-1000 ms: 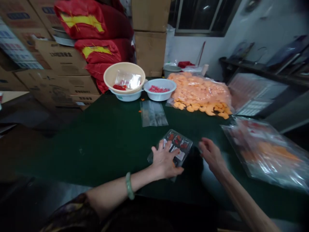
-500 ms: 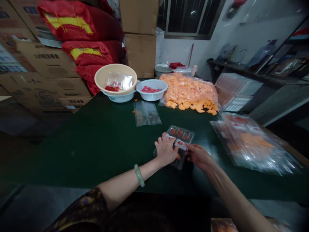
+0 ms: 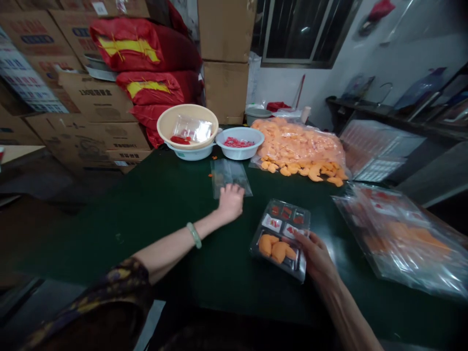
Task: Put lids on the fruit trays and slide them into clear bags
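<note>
My right hand (image 3: pixel 314 251) grips the right edge of a clear-lidded plastic tray (image 3: pixel 252 243), thumb on top. Small red pieces (image 3: pixel 287 212) fill its far compartments. Two white printed packets (image 3: pixel 272 223) lie across the middle, and thick orange curved pieces (image 3: pixel 280 251) sit in the large near compartment. My left hand (image 3: pixel 230 202), with a green bangle (image 3: pixel 194 235) at its wrist, is on the near edge of a flat clear plastic bag (image 3: pixel 230 170). Its fingers are curled down on the bag, their tips partly hidden.
Beyond the bag stand a cream basin (image 3: pixel 163 126) on a blue one and a white bowl (image 3: pixel 239 153) of small red packets. A large bag of orange pieces (image 3: pixel 300 146) lies at the back. Filled clear packages (image 3: pixel 402 234) are stacked at right on the green table (image 3: pixel 146 219).
My left hand has left the tray and moved left and away from me onto the plastic bag. My right hand keeps the tray, whose orange pieces now show. The view has shifted slightly.
</note>
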Demonstrator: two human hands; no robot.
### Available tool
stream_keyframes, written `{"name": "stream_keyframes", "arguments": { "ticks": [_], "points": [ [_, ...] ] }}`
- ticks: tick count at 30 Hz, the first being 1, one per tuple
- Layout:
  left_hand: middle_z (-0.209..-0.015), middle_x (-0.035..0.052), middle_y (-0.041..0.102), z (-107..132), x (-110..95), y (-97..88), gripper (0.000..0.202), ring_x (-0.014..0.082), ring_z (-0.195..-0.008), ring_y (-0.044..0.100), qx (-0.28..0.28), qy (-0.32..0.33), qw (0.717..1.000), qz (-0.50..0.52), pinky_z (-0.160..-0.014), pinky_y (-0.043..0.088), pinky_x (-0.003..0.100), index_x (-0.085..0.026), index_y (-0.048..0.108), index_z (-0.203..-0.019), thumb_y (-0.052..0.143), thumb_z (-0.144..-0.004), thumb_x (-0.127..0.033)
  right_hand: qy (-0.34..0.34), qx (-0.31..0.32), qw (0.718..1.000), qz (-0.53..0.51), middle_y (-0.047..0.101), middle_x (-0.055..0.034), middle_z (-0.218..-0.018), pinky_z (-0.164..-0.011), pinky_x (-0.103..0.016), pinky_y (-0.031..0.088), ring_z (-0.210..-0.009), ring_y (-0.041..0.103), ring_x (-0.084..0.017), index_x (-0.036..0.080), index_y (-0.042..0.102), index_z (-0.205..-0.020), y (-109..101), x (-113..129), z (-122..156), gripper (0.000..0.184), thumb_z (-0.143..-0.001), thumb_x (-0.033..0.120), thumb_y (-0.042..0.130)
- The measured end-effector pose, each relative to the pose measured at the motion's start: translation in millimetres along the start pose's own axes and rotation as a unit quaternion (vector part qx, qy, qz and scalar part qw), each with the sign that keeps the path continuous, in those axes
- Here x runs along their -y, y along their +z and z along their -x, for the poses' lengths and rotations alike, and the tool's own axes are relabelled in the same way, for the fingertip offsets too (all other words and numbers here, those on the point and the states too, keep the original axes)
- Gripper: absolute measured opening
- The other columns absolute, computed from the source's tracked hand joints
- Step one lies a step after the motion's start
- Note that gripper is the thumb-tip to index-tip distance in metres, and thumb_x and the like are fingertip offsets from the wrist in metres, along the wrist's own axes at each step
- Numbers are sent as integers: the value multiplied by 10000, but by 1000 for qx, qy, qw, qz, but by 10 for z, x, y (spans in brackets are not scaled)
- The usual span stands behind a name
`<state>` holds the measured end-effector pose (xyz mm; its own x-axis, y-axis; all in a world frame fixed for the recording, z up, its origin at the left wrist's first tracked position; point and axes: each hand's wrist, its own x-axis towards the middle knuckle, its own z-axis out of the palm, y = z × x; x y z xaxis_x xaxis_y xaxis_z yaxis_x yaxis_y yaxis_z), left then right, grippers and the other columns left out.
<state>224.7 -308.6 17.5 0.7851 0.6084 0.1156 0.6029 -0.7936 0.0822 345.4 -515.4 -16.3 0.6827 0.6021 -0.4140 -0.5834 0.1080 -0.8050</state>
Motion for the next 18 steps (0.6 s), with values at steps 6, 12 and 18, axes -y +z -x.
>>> {"name": "stream_keyframes", "arguments": {
  "ticks": [6, 12, 18],
  "points": [
    [-978, 166, 627, -449, 635, 146, 237, 272, -974, 544, 106, 66, 992, -31, -850, 390, 361, -118, 666, -832, 477, -713, -39, 4, 18, 1000, 8, 689, -9, -682, -500, -271, 549, -624, 688, -231, 206, 469, -854, 48, 34, 21, 511, -502, 235, 839],
    [-804, 92, 648, -657, 810, 124, 110, 238, -874, 580, 113, 63, 992, -8, -723, 403, 288, -163, 624, -649, 548, -702, -104, 8, 24, 999, 20, 696, -13, -691, -501, -262, 544, -646, 692, -238, 217, 458, -880, 34, 29, 33, 525, -518, 269, 834],
    [-653, 18, 599, -784, 959, 137, 334, 133, -655, 542, 94, 24, 993, 70, -580, 360, 218, -144, 590, -599, 521, -807, -397, 16, 20, 999, 30, 699, -14, -691, -521, -292, 558, -624, 690, -240, 222, 459, -922, 39, 43, 47, 564, -506, 276, 836]
  ]
}}
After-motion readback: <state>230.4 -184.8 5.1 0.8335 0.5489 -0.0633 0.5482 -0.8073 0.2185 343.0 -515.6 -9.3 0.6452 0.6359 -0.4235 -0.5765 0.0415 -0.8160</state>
